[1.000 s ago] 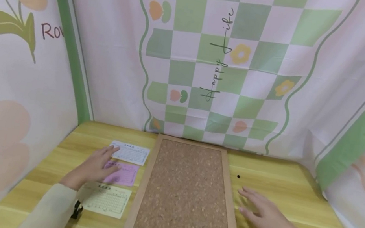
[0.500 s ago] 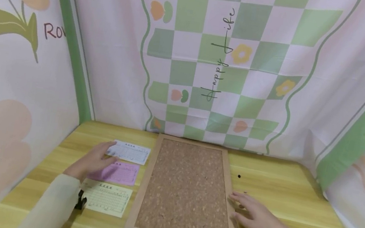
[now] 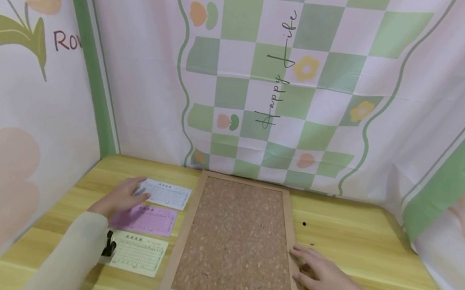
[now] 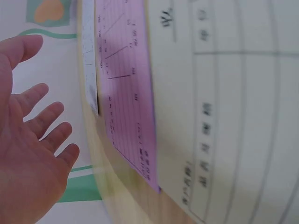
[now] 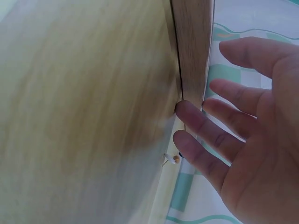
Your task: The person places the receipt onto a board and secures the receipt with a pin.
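Left hand [image 3: 122,197], lower left of head view: fingers loosely spread, nothing held, by the left ends of white printed paper slip [image 3: 168,195] and pink printed paper slip [image 3: 156,221]. Pale-yellow printed paper slip [image 3: 139,254] below these. Right hand [image 3: 330,279], lower right: fingers apart, nothing held, at right edge of wood-framed brown cork board [image 3: 242,243], lower centre; contact unclear. Small round black object [image 3: 304,224] right of board. All on yellow wood-grain table [image 3: 356,225].

Curtained booth — printed fabric walls [image 3: 266,74], wood-grain table [image 3: 360,228]

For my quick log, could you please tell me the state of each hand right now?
Left hand: open, holding nothing, near the pink slip.
Right hand: open, holding nothing, beside the corkboard.
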The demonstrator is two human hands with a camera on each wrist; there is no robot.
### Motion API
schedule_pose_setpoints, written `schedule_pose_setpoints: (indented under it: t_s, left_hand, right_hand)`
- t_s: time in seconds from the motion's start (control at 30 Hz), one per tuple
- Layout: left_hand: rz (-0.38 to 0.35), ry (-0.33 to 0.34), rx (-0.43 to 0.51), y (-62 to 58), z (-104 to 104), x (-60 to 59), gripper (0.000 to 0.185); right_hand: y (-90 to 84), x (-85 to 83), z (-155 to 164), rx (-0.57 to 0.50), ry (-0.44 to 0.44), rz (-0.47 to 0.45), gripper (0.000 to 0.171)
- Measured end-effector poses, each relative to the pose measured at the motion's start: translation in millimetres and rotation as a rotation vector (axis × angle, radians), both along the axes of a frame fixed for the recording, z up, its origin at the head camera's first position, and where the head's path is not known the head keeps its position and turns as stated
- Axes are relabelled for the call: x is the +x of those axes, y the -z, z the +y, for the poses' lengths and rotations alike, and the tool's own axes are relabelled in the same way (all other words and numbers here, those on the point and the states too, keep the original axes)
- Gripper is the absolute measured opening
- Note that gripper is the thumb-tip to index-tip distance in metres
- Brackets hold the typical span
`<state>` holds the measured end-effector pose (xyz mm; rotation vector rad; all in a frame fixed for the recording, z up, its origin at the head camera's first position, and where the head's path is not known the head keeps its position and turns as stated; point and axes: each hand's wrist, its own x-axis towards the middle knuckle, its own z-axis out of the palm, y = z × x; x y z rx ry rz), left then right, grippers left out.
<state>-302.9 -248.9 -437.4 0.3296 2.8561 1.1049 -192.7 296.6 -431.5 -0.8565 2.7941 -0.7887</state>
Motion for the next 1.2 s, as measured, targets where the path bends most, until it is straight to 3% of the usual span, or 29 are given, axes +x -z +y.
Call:
schedule_pose_setpoints:
  t_s: [0.27,0.57,0.87,1.2]
  left_hand:
    - [-0.03,-0.032,-0.029,4.1,2.1,-11.6,0.07]
    - [-0.035,-0.062,-0.105,7.2,3.0,-26.7,0.077]
    - [-0.095,-0.103,-0.065,12.7,2.2,-37.2,0.08]
    - [-0.135,-0.165,-0.032,15.4,9.6,-38.3,0.082]
  right_hand:
    - [2.5,-0.5,1.3,0.022,0.006,0.009,0.06]
    - [-0.8,-2.4,2.1,0.022,-0.012,-0.079,0.066]
    - [-0.9,-1.7,3.3,0.036,-0.02,-0.1,0.066]
    - [-2.6,-2.9,2.4,0.039,-0.024,-0.116,0.065]
